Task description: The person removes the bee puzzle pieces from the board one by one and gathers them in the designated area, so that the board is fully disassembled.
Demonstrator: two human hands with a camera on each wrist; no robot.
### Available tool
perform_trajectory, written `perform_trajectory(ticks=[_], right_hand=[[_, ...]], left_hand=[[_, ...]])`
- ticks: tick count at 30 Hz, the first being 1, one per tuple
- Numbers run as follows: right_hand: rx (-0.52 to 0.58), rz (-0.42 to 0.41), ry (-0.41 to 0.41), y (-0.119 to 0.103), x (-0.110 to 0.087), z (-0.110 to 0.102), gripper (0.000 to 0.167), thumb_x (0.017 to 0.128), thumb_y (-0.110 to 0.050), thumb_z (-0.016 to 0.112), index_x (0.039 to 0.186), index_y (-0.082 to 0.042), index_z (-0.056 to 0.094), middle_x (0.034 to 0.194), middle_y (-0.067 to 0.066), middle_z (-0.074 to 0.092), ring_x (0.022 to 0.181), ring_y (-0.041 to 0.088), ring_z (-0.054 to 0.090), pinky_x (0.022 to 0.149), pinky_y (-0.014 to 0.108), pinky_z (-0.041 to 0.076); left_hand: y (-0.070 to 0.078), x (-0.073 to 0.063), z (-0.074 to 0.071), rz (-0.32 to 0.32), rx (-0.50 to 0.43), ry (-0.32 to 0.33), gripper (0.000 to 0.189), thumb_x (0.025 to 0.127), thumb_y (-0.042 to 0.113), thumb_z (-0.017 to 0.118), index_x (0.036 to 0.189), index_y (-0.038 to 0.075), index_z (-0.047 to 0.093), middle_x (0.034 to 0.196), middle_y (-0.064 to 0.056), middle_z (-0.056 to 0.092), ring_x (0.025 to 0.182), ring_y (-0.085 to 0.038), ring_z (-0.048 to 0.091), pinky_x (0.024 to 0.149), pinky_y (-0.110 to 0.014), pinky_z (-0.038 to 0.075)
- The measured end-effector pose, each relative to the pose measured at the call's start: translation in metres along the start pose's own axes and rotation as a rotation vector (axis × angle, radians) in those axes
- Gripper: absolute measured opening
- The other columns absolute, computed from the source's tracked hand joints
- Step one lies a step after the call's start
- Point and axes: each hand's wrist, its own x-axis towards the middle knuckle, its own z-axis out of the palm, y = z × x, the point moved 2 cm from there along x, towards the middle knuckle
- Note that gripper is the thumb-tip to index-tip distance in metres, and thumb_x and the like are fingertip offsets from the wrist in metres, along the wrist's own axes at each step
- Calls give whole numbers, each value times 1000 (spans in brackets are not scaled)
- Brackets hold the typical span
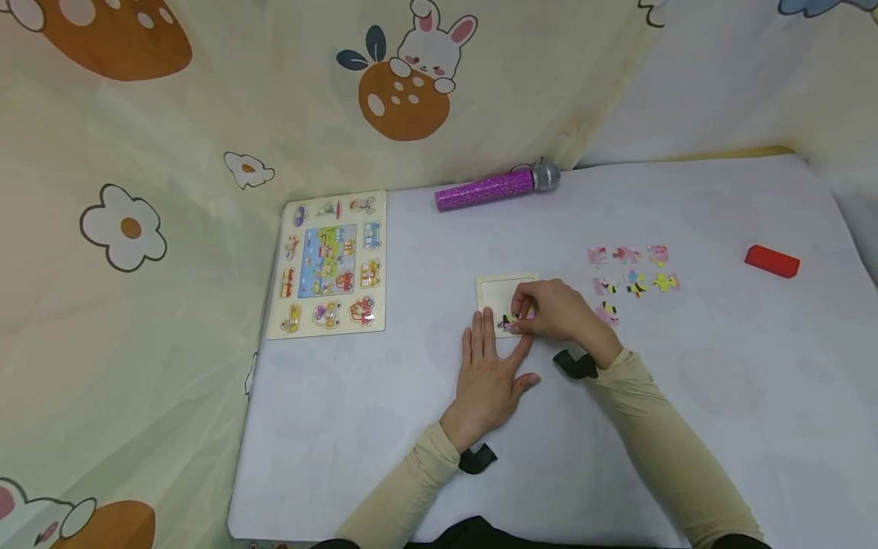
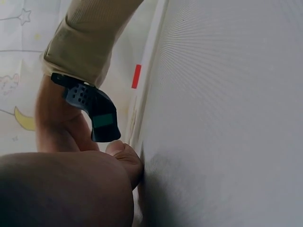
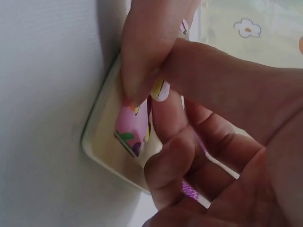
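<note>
A small cream puzzle tray (image 1: 507,282) lies on the table, with pink, yellow and black puzzle pieces (image 1: 506,322) along its near edge. Flat beside it, my left hand (image 1: 488,381) rests with straight fingers, its fingertips on the tray's near left part. My right hand (image 1: 559,313) bends over the tray's right side, thumb and index finger pinching a small puzzle piece (image 3: 161,90) with yellow and white on it. Close under those fingers, a pink piece (image 3: 130,125) with a green mark sits in the tray in the right wrist view. Fingers hide part of both pieces.
Loose puzzle pieces (image 1: 634,278) lie in rows right of the tray. Farther right is a red block (image 1: 772,261). A purple glittery microphone (image 1: 487,191) lies at the back edge, and a larger picture puzzle board (image 1: 329,324) at the left. A patterned curtain (image 1: 206,229) hangs behind.
</note>
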Motion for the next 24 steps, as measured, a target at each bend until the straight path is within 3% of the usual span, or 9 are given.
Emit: perform_trajectory(ticks=[9, 16, 24], right_hand=[[73, -27, 42, 9, -3, -1, 19, 91, -23, 86, 94, -15, 69, 81, -1, 71, 70, 14, 59, 67, 32, 45], [170, -64, 118, 19, -9, -13, 14, 95, -16, 81, 103, -9, 72, 90, 6, 73, 77, 16, 67, 70, 32, 51], [202, -81, 207, 36, -19, -27, 26, 93, -13, 83, 118, -7, 76, 102, 11, 80, 85, 21, 73, 73, 24, 55]], left_hand=[[1, 0, -1, 2, -12, 10, 71, 107, 61, 48, 169, 37, 25, 172, -37, -7, 163, -50, -7, 130, -63, 14], [1, -1, -2, 0, -33, 14, 70, 107, 61, 48, 169, 37, 27, 173, -36, -6, 163, -49, -7, 130, -63, 13], [1, -2, -2, -5, -28, 21, 69, 107, 62, 47, 168, 37, 29, 173, -36, -5, 164, -49, -5, 130, -63, 14]])
